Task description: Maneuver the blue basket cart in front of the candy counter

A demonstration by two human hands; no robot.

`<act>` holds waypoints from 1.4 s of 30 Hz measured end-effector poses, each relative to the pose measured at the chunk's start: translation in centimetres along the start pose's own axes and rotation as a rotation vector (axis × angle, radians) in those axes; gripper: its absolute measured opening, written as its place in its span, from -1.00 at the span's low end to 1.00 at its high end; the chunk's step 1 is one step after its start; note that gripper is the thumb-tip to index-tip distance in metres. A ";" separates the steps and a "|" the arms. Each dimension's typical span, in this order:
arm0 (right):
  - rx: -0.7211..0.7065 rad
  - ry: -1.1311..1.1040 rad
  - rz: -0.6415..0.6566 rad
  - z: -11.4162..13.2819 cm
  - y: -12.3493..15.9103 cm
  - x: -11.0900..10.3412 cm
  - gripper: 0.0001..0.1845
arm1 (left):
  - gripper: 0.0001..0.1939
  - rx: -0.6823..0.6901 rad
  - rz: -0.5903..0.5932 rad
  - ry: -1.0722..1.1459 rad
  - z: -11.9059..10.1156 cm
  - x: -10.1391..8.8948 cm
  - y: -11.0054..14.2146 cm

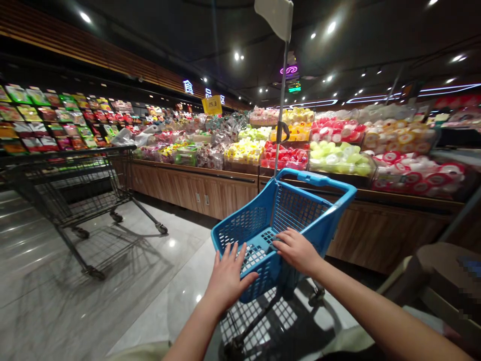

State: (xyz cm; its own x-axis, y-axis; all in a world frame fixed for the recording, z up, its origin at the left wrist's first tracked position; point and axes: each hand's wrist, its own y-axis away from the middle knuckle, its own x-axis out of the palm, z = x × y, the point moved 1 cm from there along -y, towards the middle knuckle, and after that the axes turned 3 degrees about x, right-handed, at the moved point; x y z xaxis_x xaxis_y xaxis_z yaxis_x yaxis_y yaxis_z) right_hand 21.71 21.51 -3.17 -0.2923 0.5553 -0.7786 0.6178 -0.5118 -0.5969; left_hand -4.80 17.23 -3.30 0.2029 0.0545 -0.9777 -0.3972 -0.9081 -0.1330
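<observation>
A small blue plastic shopping cart (240,224) stands right in front of me, with a handle bar at its far end. Through its open top the grid floor shows. My left hand (230,281) lies over the near left rim, fingers spread and thumb stretched to the right. Close to the near right corner, my right hand (296,252) has its fingers bent over the rim, gripping it. From the handle end rises a thin metal pole (282,95) with a pale flag (276,17) on top.
A black wire shopping cart (86,190) stands to the left on the grey tiled floor (150,260). Behind the blue cart runs a wood-panelled counter (180,188) with bins of colourful packaged sweets (285,155). At right, close by, part of a person (439,271) shows.
</observation>
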 end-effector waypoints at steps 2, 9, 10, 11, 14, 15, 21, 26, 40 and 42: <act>0.007 0.047 0.022 -2.0 0.6 -0.6 -0.74 | -0.10 -0.002 0.006 0.001 0.0 0.0 0.0; 0.052 0.258 0.031 -11.0 3.7 -3.3 -0.71 | -0.10 0.015 -0.001 0.006 0.2 0.3 0.0; 0.058 0.275 0.025 -11.8 4.0 -3.5 -0.70 | -0.10 0.017 0.001 0.007 0.2 0.3 0.0; 0.067 0.284 0.018 -12.4 4.2 -3.6 -0.70 | -0.10 0.019 0.003 0.009 0.2 0.3 0.0; 0.107 0.271 -0.009 -12.9 4.5 -3.4 -0.69 | -0.09 0.019 0.004 0.017 0.1 0.2 0.0; 0.127 0.261 -0.020 -12.7 4.6 -3.3 -0.69 | -0.09 0.017 0.005 0.021 0.1 0.1 0.0; 0.225 0.220 -0.069 -10.8 4.4 -2.5 -0.68 | -0.09 0.003 0.008 0.034 0.0 -0.1 0.1; 0.249 0.188 -0.090 -9.0 3.8 -2.0 -0.69 | -0.10 0.004 0.012 0.027 0.1 0.0 0.1; 0.229 -0.027 -0.107 0.7 1.5 0.7 -0.69 | -0.08 0.003 0.016 0.031 -0.2 -0.2 0.1; 0.228 -0.052 -0.108 2.0 1.1 0.8 -0.68 | -0.06 0.003 0.017 0.030 -0.2 -0.2 0.1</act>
State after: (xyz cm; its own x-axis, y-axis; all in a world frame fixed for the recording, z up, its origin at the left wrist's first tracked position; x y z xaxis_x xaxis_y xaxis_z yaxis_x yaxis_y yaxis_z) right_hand 20.72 20.11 -4.85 -0.3883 0.5837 -0.7131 0.4020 -0.5890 -0.7011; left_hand -4.75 17.02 -3.07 0.2228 0.0270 -0.9745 -0.4032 -0.9076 -0.1173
